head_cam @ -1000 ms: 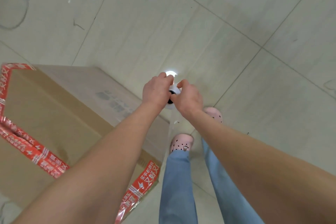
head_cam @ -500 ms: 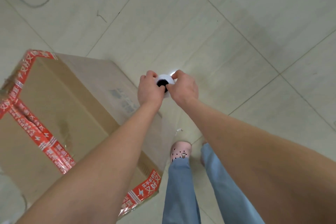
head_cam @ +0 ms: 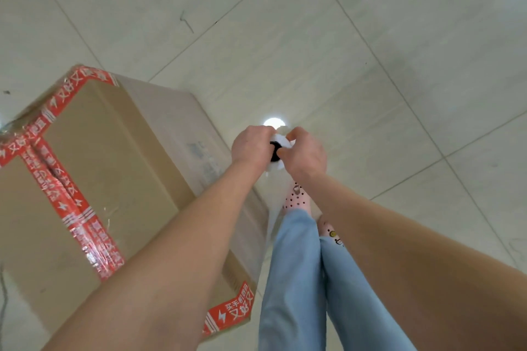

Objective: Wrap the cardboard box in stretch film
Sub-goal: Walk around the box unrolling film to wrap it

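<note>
Left hand (head_cam: 251, 148) and right hand (head_cam: 306, 155) both grip the stretch film roll (head_cam: 278, 148). Film runs to the taped cardboard box (head_cam: 114, 157) beside them on the floor (head_cam: 370, 51).

Matt cardboard box (head_cam: 114, 151), glossy red tape (head_cam: 57, 199); glossy tiled floor (head_cam: 313, 51).

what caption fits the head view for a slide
Both hands, left hand and right hand, hold the stretch film roll upright beside the taped cardboard box.
</note>
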